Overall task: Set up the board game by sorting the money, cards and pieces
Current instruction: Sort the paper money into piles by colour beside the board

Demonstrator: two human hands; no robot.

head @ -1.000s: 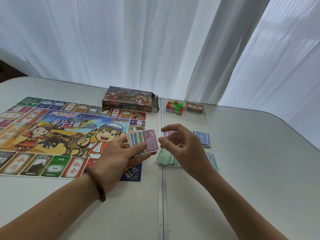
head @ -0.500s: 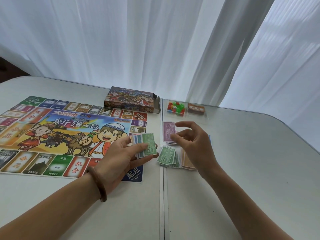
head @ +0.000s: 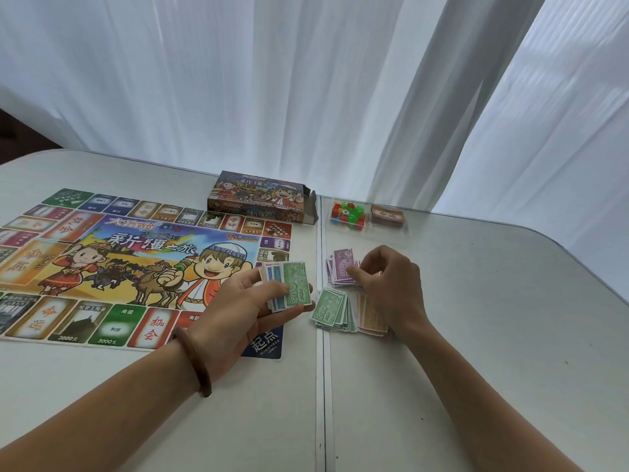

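The left hand (head: pixel 238 301) grips a fanned stack of play money (head: pixel 287 286), green 500 note on top, thumb pressed across it, just over the board's (head: pixel 102 260) near corner. The right hand (head: pixel 391 284) is down at the purple pile (head: pixel 342 270), fingers (head: pixel 355 272) curled onto the top note (pinching or only touching, I can't tell). A green pile (head: pixel 328 310) and an orange pile (head: pixel 371 316) lie just beside that hand. Farther back are the game box (head: pixel 258 195), coloured pieces (head: pixel 347 214) and a card deck (head: pixel 388 216). Pale bench (head: pixel 476 335), white curtain (head: pixel 306 80) behind.
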